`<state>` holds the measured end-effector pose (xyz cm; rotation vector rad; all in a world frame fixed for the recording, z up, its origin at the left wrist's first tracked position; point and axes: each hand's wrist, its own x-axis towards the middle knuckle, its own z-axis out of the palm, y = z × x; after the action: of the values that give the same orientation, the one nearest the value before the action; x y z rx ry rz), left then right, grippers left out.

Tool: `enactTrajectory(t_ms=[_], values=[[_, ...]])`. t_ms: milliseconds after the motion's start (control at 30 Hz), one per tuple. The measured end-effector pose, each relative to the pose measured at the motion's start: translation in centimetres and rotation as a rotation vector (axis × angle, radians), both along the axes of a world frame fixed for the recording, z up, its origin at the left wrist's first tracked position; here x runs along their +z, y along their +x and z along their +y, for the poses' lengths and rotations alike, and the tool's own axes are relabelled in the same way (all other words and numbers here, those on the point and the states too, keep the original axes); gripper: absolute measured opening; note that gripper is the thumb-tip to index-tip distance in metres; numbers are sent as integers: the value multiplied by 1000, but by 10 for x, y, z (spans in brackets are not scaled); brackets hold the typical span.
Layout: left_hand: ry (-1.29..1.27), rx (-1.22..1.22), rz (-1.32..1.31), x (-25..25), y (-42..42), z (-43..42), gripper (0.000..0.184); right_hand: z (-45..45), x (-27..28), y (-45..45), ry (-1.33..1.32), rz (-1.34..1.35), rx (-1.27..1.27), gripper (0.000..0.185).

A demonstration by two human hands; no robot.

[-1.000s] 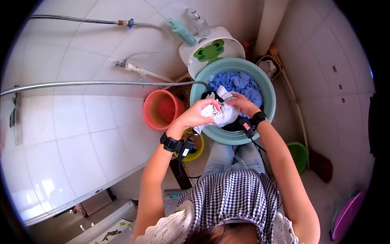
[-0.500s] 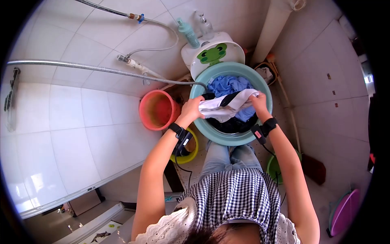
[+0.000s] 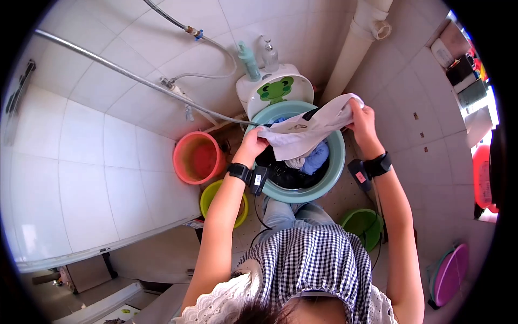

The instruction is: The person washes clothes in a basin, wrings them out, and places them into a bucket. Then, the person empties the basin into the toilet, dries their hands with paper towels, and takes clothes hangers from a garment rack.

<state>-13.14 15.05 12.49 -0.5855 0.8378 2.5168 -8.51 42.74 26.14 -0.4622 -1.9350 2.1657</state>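
Note:
A white garment (image 3: 305,137) with a small dark print and a dark patch is stretched between my two hands above a light-blue basin (image 3: 337,164). My left hand (image 3: 252,146) grips its left end over the basin's left rim. At the other end, my right hand (image 3: 365,125) pinches a corner, held higher and to the right of the basin. Inside the basin lie a blue cloth (image 3: 317,160) and dark clothes (image 3: 288,176), partly covered by the garment. Both wrists wear black straps with small cabled boxes.
Behind the basin stands a toilet lid with a frog picture (image 3: 275,89), with a teal bottle (image 3: 249,62) and clear bottle (image 3: 270,56). A metal hose (image 3: 135,76) reaches the basin. Around are a red bucket (image 3: 182,162), yellow basin (image 3: 207,197), green basin (image 3: 353,220) and white pipe (image 3: 348,56).
My hands have moved apart, the right one up and outward. The white garment, bunched before, is now spread wider and shows its print. The head view has shifted slightly.

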Motion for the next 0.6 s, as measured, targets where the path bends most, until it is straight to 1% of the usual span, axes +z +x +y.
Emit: enactTrajectory(t_ms=[33,67,100,133,167,200,233,267,300,333,367,400,433,500,567,600], values=[[9,-36,5,19,-3,0,23,5,2,-3,-18,26,-34,29],[14,-71,9,38,-4,-2,23,4,23,5,10,34,-6,28],[-81,-85,59,59,-2,-1,23,7,28,2,16,74,-21,28],[-153,-108,65,64,-10,-5,21,11,33,0,19,114,-36,28],[-123,-150,124,85,-7,-8,20,2,59,11,-39,156,-46,28],[-95,-194,188,108,-4,-13,19,9,75,15,33,183,25,29],[9,-293,257,118,-13,-24,17,6,100,24,11,222,37,30],[-85,-280,321,171,13,-17,20,2,125,33,-14,262,47,32],[-148,-280,362,199,20,-16,19,4,145,38,1,311,91,33],[-209,-281,403,221,23,-17,18,7,165,44,20,361,134,34],[-212,-279,423,241,26,-18,18,5,185,51,69,402,160,36],[-291,-274,487,258,29,-19,17,1,203,58,100,446,207,35],[-373,-268,547,271,31,-20,17,2,214,61,114,453,236,35],[-386,-291,605,287,34,-14,17,3,224,62,118,464,265,34],[-395,-327,634,287,34,-7,18,-2,224,69,204,403,194,34],[-406,-400,617,280,35,-2,20,1,216,69,194,385,193,34]])
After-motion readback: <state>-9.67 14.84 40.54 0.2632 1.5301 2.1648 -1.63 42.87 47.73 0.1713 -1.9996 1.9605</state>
